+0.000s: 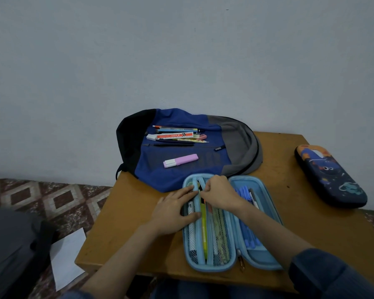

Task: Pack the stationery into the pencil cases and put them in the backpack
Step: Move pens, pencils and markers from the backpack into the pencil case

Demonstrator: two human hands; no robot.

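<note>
Two pencil cases on one brown wooden table (311, 229): one light-blue zip case (212, 268) lying open, one dark navy cartoon-print hard case (330, 175) shut, well right of it. One blue, grey and black fabric backpack (235, 143) lies flat just behind it, carrying one pink highlighter (180, 160) plus a pen-and-eraser pile (175, 134). Left hand (173, 210) flat, fingers straight, pressing its left mesh half. Right hand (219, 195) curled at a yellow-green pen (204, 231) there; pinch unclear.
</note>
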